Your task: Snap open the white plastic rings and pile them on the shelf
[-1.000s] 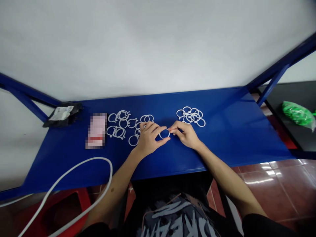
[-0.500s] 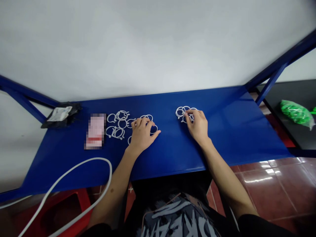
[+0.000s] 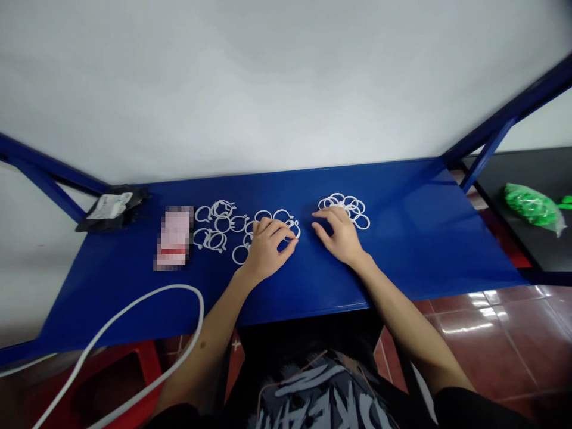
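Observation:
Two groups of white plastic rings lie on a blue table (image 3: 402, 250). The larger loose group (image 3: 221, 226) spreads at the left, a tighter pile (image 3: 351, 207) at the right. My left hand (image 3: 267, 245) rests at the right end of the left group, thumb and fingers pinching a white ring (image 3: 292, 229). My right hand (image 3: 338, 233) lies just in front of the right pile, fingers spread and flat, holding nothing.
A pink blurred packet (image 3: 173, 236) lies left of the rings, and a black bag with a white label (image 3: 111, 207) sits at the far left corner. A white hose (image 3: 134, 310) loops below the table's front edge. A green bag (image 3: 532, 207) rests on a black surface at the right.
The ring held between both hands went to the right pile with my right hand, which has drawn back toward the middle. My left hand pulled a ring out of the left group.

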{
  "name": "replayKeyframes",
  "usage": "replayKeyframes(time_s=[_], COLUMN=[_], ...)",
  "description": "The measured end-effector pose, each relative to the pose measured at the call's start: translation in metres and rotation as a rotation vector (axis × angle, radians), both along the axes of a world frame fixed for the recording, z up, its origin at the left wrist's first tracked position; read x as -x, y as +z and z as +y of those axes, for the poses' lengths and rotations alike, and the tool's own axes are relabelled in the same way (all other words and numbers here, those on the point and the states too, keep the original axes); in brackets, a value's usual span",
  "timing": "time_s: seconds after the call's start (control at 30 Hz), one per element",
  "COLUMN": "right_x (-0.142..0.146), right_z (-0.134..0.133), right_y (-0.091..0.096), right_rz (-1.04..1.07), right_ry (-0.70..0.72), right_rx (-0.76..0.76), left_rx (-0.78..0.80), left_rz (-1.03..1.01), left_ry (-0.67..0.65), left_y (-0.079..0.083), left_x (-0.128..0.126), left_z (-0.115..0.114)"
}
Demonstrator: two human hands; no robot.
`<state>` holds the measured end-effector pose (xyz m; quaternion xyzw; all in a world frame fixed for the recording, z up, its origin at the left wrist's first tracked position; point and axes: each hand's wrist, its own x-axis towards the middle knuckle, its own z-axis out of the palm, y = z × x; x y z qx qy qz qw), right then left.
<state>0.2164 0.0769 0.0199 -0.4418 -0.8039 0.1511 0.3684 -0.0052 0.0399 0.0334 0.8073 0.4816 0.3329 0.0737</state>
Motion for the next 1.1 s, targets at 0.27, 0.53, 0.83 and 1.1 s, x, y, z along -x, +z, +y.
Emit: replayKeyframes(time_s=[0.27, 0.53, 0.83, 1.1], right_x=[0.018, 0.012, 0.010, 0.006], right_z=[-0.011, -0.007, 0.000, 0.002], right_y=[-0.005, 0.004, 0.001, -0.006], right_rz=[0.230, 0.529, 0.566, 0.506], right_ry=[0.259, 0.210, 0.231, 0.198], right_rx=[0.286, 0.607, 0.765, 0.661], left_rx=[0.318, 0.312, 0.059, -0.047], left_rz=[-0.385, -0.351, -0.113, -0.007], left_ry=[-0.089, -0.112, -0.229, 0.034], left_y=[0.008, 0.006, -0.008, -0.012], left_x=[0.004, 0.009, -0.002, 0.002], left_z=[-0.001, 0.001, 0.001, 0.004])
